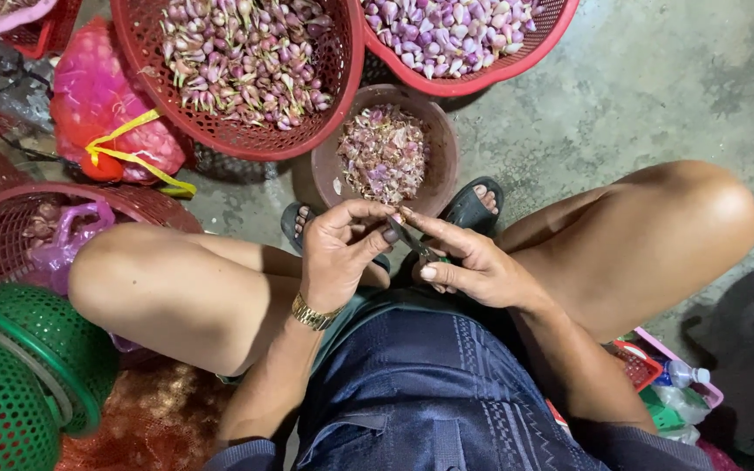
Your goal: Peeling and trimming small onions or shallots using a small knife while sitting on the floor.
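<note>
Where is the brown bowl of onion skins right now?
In the head view, the brown bowl sits on the floor at top centre, just beyond the person's feet, below the two red baskets of shallots.

Two large red plastic mesh baskets (237, 131) (473, 83) heaped with shallots, a third red mesh basket (10, 218) at left, one round brown bowl (438, 144) of peelings, two stacked green plastic baskets (37, 366), one pink net sack (102, 105), two hands (338, 253) (473, 266).

Bowl of peelings (437, 139) just ahead of both hands (412, 253). Two shallot baskets (342, 78) beyond it. Mesh sack (106, 113) far left.
</note>
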